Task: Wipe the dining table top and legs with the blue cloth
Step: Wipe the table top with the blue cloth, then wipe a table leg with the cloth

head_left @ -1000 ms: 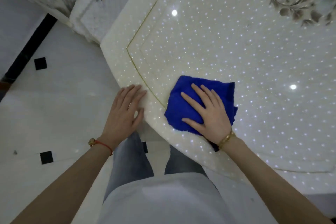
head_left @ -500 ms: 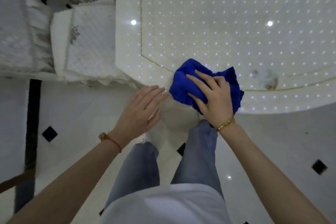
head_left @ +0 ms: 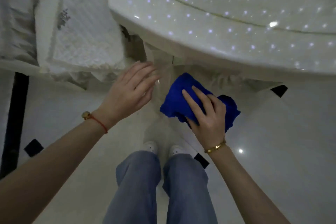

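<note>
- Legs and white shoes [head_left: 163, 148] of the person are standing nearest the camera, on pale tile floor [head_left: 291, 151] with small black insets.
- Right hand [head_left: 205, 114] is gripping the blue cloth [head_left: 183, 96], fingers spread over it and curling around the bunched fabric, and is pressing it onto the table leg [head_left: 160, 71] below the tabletop edge.
- Blue cloth is looking crumpled into a thick wad, deep saturated blue, soft pile; no visible dirt on it, though the light is too dim to say for sure.
- Left hand [head_left: 131, 91] is hanging loose beside the leg, fingers relaxed and holding nothing; motion blur is hiding whether the fingertips are touching the leg.
- Hands are sitting apart, one on each side of the leg.
- Progress, my read: cloth is working the upper part of this leg; the lower leg and other legs are probably left.
- Dining table top [head_left: 236, 14] is showing glossy and speckled with light reflections; can't tell if it's wiped.
- Quilted white chair seat [head_left: 81, 32] is sitting just left of the table, far side.
</note>
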Demonstrator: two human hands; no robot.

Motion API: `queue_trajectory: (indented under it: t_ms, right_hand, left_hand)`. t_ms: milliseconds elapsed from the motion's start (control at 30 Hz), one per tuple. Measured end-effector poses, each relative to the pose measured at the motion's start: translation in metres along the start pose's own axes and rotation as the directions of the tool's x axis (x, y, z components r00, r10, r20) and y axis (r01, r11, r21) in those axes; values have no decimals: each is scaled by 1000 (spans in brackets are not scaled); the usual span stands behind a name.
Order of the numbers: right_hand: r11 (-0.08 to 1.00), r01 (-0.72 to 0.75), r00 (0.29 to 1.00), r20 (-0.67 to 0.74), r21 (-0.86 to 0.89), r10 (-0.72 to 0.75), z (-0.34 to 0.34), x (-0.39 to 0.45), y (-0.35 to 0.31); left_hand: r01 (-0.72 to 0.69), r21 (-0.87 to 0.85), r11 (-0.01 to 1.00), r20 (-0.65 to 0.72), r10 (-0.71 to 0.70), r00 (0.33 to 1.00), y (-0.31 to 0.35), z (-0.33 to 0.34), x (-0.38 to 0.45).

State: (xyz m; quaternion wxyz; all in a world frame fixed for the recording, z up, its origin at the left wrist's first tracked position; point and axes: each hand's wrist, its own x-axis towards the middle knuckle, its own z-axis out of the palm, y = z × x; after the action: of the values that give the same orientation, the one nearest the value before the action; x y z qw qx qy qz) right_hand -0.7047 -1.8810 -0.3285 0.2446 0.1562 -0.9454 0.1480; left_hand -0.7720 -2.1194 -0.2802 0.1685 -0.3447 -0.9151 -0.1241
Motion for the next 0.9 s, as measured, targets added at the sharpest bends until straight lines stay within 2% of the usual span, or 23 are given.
queue_trajectory:
  t_ms: [100, 233, 400, 667, 733, 833, 900]
  right_hand:
    - [998, -54, 980, -191, -29, 48, 56, 6, 13]
    - [996, 29, 896, -441, -84, -63, 116, 22, 24]
    - [985, 13, 764, -634, -171, -120, 177, 38, 22]
    - [972, 2, 701, -693, -236, -170, 273, 41, 15]
    - [971, 3, 715, -678, -238, -169, 300, 26, 23]
    - [970, 16, 782, -601, -242, -163, 329, -4, 30]
    - [973, 18, 782, -603, -229, -156, 326, -4, 29]
  left_hand:
    - [-50, 67, 997, -154, 60, 986, -22, 40, -8]
    - [-56, 176, 983, -360, 118, 925, -55, 77, -14]
    - [-142, 269, 953, -413, 248, 876, -77, 108, -20]
    - [-135, 296, 945, -467, 267, 843, -89, 140, -17]
    - [-122, 317, 941, -466, 267, 844, -91, 144, -19]
    - [-103, 325, 940, -469, 255, 846, -89, 148, -20]
    - [-92, 310, 946, -488, 241, 839, -86, 150, -20]
